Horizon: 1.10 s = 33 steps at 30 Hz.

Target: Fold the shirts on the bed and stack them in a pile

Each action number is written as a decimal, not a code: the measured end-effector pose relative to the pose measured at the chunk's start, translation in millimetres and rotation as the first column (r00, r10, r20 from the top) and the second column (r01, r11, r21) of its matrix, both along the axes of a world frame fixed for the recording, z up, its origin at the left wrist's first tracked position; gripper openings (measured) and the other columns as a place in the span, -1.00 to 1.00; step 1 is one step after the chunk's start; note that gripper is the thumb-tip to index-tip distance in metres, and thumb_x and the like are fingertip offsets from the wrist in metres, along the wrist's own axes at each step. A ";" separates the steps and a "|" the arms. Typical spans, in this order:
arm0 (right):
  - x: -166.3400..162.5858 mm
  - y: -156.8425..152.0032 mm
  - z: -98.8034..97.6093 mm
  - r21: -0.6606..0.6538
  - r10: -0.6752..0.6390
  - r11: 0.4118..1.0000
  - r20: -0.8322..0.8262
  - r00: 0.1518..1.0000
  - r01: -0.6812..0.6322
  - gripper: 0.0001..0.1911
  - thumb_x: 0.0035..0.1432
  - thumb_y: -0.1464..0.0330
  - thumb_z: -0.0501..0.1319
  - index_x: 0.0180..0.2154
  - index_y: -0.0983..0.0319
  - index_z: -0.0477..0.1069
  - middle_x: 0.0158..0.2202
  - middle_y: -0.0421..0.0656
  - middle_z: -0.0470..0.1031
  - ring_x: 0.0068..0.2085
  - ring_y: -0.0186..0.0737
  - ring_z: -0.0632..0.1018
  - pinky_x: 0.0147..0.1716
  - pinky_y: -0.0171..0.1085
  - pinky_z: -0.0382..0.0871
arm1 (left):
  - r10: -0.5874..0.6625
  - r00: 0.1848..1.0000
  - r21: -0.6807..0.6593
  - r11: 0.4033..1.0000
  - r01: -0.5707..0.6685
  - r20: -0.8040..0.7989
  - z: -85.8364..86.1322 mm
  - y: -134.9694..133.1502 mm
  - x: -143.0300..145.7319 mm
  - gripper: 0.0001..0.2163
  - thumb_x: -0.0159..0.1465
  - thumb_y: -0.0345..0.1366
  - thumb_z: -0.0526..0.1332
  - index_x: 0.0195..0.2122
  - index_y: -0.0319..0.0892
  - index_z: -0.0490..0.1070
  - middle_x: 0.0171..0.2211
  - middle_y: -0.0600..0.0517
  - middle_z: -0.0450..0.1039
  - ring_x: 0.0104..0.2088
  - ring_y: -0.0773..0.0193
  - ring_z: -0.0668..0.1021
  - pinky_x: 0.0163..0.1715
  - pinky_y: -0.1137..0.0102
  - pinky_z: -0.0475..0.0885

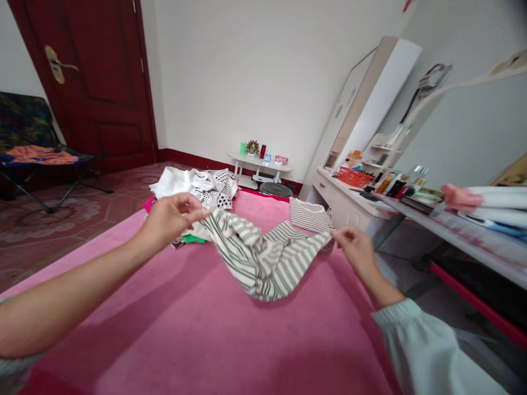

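Note:
A white garment with dark green-grey stripes (263,258) is stretched between my two hands over the pink bed cover (206,329). Its middle sags in loose folds, and I cannot tell what kind of garment it is. At its left end my left hand (175,216) pinches the cloth between thumb and fingers. My right hand (356,247) grips the opposite end the same way. Just behind the garment lies a flat, folded striped piece of clothing (310,214). Beyond my left hand is a heap of white and black-dotted clothes (193,184).
A cluttered white dressing table (337,189) and a shelf (453,236) with folded cloths stand along the right. At the far wall is a low white table (259,160) with small ornaments. A folding chair (41,156) and a dark red door (94,82) are at left.

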State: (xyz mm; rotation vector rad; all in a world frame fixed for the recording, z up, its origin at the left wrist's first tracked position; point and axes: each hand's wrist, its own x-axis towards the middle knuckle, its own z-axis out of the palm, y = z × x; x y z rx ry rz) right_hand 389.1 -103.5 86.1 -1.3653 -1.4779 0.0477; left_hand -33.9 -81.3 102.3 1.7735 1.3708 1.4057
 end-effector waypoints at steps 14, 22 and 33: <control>31.9 -50.1 54.1 -0.060 -0.099 0.995 -0.366 0.925 0.082 -0.77 -0.02 0.19 0.25 -0.41 0.13 0.23 -0.51 -0.19 0.41 -0.56 -0.24 0.42 -0.59 -0.28 0.24 | 0.283 0.959 0.125 0.950 -0.285 0.031 2.4 -7.0 -67.1 -0.75 0.08 -0.09 0.28 -0.45 -0.17 0.34 -0.46 0.11 0.44 -0.47 0.35 0.48 -0.41 0.41 0.44; 25.8 -62.4 26.2 -0.526 0.138 0.843 0.010 0.990 -0.112 -0.67 -0.08 0.08 0.28 -0.39 0.16 0.29 -0.62 -0.29 0.27 -0.65 -0.30 0.31 -0.66 -0.30 0.20 | 0.157 0.971 0.238 0.965 -0.111 -0.182 16.6 -23.6 -57.8 -0.67 0.28 -0.02 0.02 -0.44 -0.10 0.41 -0.15 0.08 0.50 -0.08 0.17 0.50 -0.01 0.29 0.35; -28.6 -45.8 -37.2 -0.712 0.437 0.686 0.567 0.698 0.149 -0.47 -0.07 0.18 0.30 -0.01 0.15 0.37 -0.39 -0.16 0.48 -0.28 -0.06 0.50 -0.35 -0.27 0.24 | -0.460 0.596 -0.350 0.888 0.299 -0.658 -61.2 -40.3 20.4 -0.52 0.01 -0.16 0.32 0.00 -0.03 0.38 -0.26 0.04 0.50 -0.29 0.17 0.52 -0.31 0.39 0.36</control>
